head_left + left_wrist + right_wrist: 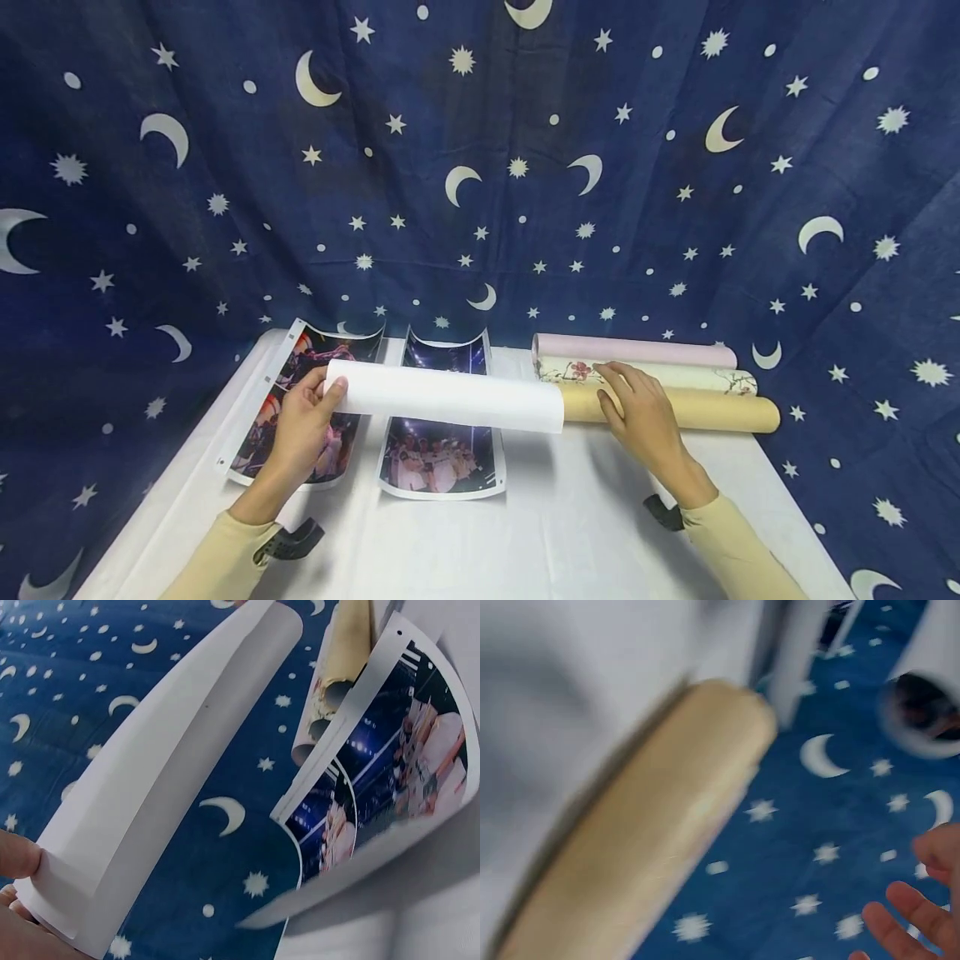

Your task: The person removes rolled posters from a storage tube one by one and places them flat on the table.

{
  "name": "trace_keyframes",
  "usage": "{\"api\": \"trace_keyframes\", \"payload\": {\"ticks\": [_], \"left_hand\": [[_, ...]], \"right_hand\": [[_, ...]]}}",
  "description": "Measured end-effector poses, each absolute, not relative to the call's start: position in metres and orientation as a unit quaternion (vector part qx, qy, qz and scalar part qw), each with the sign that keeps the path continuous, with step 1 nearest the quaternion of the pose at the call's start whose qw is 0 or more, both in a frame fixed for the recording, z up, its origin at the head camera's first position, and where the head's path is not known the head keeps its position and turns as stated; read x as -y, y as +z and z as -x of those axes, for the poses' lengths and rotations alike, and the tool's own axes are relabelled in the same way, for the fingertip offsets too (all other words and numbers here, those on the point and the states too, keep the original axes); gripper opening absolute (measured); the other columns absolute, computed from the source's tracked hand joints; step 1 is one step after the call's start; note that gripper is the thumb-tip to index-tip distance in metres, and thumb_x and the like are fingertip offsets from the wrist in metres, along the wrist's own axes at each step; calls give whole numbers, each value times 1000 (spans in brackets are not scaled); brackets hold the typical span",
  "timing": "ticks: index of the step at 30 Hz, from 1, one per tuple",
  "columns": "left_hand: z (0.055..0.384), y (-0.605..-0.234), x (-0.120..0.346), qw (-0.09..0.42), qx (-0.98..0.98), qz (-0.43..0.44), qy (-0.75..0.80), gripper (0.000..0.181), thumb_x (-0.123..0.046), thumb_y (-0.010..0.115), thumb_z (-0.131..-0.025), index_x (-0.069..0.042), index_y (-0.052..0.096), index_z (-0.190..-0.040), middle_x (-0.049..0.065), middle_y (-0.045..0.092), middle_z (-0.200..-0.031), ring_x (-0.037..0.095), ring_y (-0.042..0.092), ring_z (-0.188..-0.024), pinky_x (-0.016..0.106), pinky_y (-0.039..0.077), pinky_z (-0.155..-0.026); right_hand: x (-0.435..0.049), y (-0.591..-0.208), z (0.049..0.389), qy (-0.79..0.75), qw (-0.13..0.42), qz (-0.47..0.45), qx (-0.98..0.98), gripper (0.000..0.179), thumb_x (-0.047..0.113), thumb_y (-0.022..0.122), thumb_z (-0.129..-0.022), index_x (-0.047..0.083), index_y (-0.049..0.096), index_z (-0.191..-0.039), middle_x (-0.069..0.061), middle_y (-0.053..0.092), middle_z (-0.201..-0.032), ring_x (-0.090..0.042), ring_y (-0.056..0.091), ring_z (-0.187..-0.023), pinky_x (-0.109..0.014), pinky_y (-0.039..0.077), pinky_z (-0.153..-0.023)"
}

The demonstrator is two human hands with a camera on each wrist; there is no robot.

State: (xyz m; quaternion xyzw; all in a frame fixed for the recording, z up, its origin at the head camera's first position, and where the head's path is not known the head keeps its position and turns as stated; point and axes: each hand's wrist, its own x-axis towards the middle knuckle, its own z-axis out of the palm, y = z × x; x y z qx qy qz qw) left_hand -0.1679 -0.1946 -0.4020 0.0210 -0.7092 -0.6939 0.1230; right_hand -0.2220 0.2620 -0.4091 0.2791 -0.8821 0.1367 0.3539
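Note:
My left hand (303, 417) pinches the left end of a rolled poster (450, 397), thumb on its plain white outside. The roll is level above the table in the head view; its open right end shows dark print inside in the right wrist view. My right hand (637, 408) has loosely spread fingers and holds nothing. It overlaps the yellow paper roll (720, 411) in the head view, while the right wrist view shows the fingers (922, 915) apart from that roll.
Two curled photo prints lie on the white table (562, 533): a stage print (322, 400) at left and a group print (442, 458) beside it. Behind the yellow roll lie a flowered roll (712, 379) and a pink roll (637, 350). A star-patterned curtain (480, 208) hangs behind.

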Motion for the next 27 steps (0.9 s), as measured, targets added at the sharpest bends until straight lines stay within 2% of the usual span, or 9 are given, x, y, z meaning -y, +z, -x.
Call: {"api": "trace_keyframes", "payload": {"ticks": [2, 4, 6, 8, 16, 22, 27], "left_hand": [[170, -401, 186, 125, 713, -15, -689, 40, -15, 54, -101, 10, 48, -132, -13, 69, -103, -5, 64, -96, 9, 50, -87], [173, -399, 177, 127, 717, -12, -686, 38, -13, 54, -101, 9, 49, -131, 3, 70, -110, -5, 64, -94, 9, 50, -86], [174, -397, 169, 131, 720, -6, -681, 36, -10, 54, -100, 9, 50, -130, 20, 66, -117, -5, 64, -93, 10, 51, -85], [175, -396, 161, 138, 723, 0, -676, 33, -8, 55, -100, 9, 52, -128, 30, 63, -119, -4, 64, -91, 11, 52, -83], [173, -390, 137, 172, 722, 37, -669, 28, -6, 56, -99, 10, 56, -122, 28, 65, -108, -2, 64, -89, 12, 52, -81], [171, -385, 124, 193, 711, 71, -672, 28, -7, 58, -98, 10, 58, -120, 16, 68, -101, 6, 65, -91, 14, 54, -81], [167, -383, 115, 192, 701, 95, -680, 28, -8, 59, -97, 9, 58, -120, 22, 66, -104, 5, 64, -94, 14, 53, -83]], "right_hand": [[-251, -400, 212, 152, 363, -288, 873, 38, 14, 65, -88, 8, 64, -125, -15, 66, -117, -37, 62, -108, -50, 47, -94], [-240, -391, 202, 160, 362, -302, 867, 37, 16, 64, -89, 8, 64, -124, -14, 66, -119, -35, 61, -109, -48, 46, -97], [-231, -386, 195, 157, 353, -319, 865, 38, 20, 64, -89, 9, 63, -126, -13, 65, -121, -34, 60, -111, -47, 44, -99], [-224, -384, 190, 152, 347, -334, 863, 41, 23, 64, -89, 10, 63, -127, -13, 64, -124, -33, 59, -114, -47, 43, -100], [-210, -389, 180, 110, 342, -370, 857, 52, 38, 66, -88, 13, 59, -133, -13, 60, -130, -34, 55, -120, -51, 41, -102], [-204, -394, 181, 85, 359, -377, 850, 59, 33, 77, -78, 14, 60, -131, -13, 59, -130, -35, 54, -122, -52, 40, -103], [-203, -398, 181, 85, 350, -359, 861, 67, 26, 82, -74, 14, 57, -135, -14, 54, -136, -37, 50, -126, -52, 38, -105]]}}
